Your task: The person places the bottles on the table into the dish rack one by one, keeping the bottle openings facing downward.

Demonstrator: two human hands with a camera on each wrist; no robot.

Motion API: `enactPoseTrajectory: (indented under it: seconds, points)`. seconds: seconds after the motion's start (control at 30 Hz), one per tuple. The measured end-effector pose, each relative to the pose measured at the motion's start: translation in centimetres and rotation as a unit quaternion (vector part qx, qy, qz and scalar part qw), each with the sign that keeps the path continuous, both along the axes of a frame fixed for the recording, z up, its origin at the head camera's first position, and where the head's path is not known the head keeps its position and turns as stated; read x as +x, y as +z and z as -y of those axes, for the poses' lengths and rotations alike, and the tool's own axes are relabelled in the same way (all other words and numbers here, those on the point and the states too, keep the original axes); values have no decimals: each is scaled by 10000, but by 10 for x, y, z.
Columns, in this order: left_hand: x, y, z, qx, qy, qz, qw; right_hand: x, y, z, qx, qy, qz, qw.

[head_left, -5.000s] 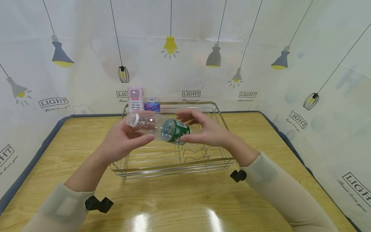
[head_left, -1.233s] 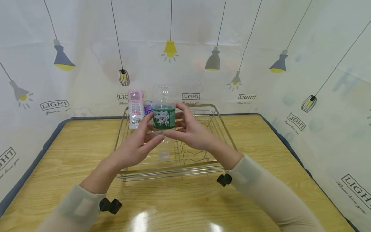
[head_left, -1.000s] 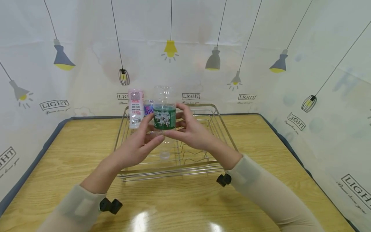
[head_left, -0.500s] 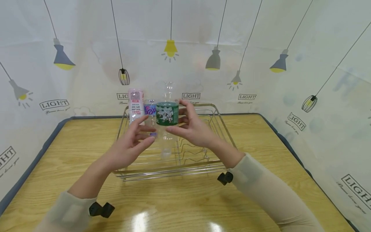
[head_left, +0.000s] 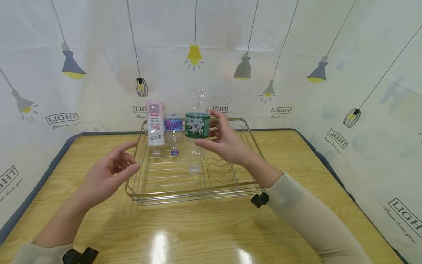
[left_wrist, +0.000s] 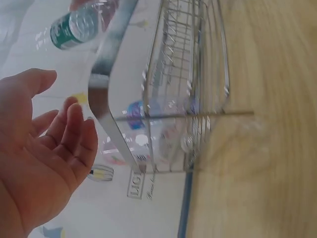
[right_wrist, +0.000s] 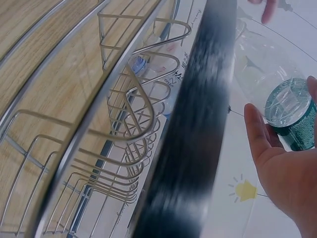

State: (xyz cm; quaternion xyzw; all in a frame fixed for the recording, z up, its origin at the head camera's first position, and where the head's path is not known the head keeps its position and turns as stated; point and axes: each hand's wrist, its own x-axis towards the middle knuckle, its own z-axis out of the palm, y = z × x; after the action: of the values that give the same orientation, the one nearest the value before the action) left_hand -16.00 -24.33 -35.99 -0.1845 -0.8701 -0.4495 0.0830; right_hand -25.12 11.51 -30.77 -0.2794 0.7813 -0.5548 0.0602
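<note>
My right hand (head_left: 227, 145) grips a clear plastic bottle (head_left: 197, 125) with a green floral label, thumb in front and fingers behind. The bottle is upside down, its neck pointing into the wire dish rack (head_left: 197, 190). Its clear body and label also show beside the right hand in the right wrist view. My left hand (head_left: 107, 176) is apart from it, near the rack's left end, with loosely bent fingers and nothing in them. A pink-and-white bottle (head_left: 155, 126) and a smaller bottle with a purple-blue label (head_left: 173, 125) stand neck-down at the rack's back left.
The rack has a flat metal rim and wavy wire dividers (head_left: 221, 172) on its right half. It stands on a wood-grain table (head_left: 184, 227) with a dark blue back edge. Behind hangs a pale sheet (head_left: 283, 29) printed with lamps.
The green-label bottle went from tilted in both hands to upside down. My left hand then let go and moved left, while the right hand carried the bottle slightly right and up.
</note>
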Motion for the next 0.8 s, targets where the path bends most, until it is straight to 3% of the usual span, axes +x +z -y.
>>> enactPoseTrajectory:
  seconds: [0.1,0.37,0.8]
  points:
    - [3,-9,12,-84,126,4,9999,-1,0,-1,-23,-38,-3,10000]
    - [6,-31,29,-356,220,736,9964,-4,3,1,-67,-120,63,9999]
    - [8,-52,31,23,158,908,9957,-12,12,6,-52,-196,-121,9997]
